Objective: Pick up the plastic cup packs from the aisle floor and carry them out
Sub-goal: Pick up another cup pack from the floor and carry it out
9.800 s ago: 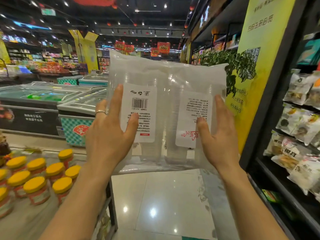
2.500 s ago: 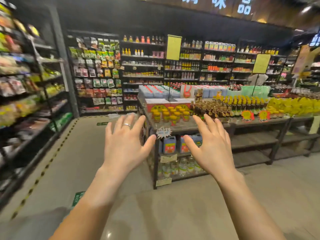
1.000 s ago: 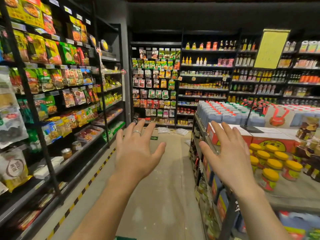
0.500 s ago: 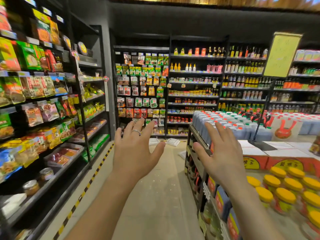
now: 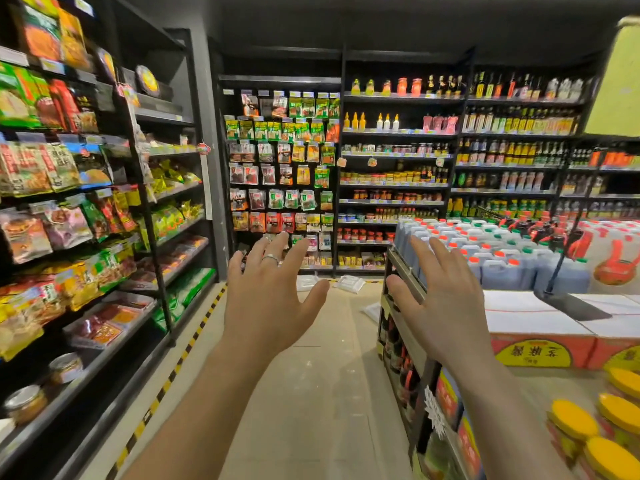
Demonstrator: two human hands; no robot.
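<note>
Clear plastic cup packs (image 5: 349, 284) lie on the beige aisle floor (image 5: 311, 393) far ahead of me, at the foot of the back shelving (image 5: 280, 174) and well apart from both my hands. My left hand (image 5: 270, 306) is raised in front of me, fingers straight and spread wide, holding nothing; a silver ring (image 5: 270, 259) sits on one finger. My right hand (image 5: 446, 306) is up beside it, fingers just as wide, gripping nothing. Snack shelves (image 5: 104, 237) run along my left, edged by a yellow-and-black floor stripe (image 5: 194, 337). On my right, a display table (image 5: 405, 271) carries jugs (image 5: 502, 268) and yellow-lidded jars (image 5: 571, 420).
</note>
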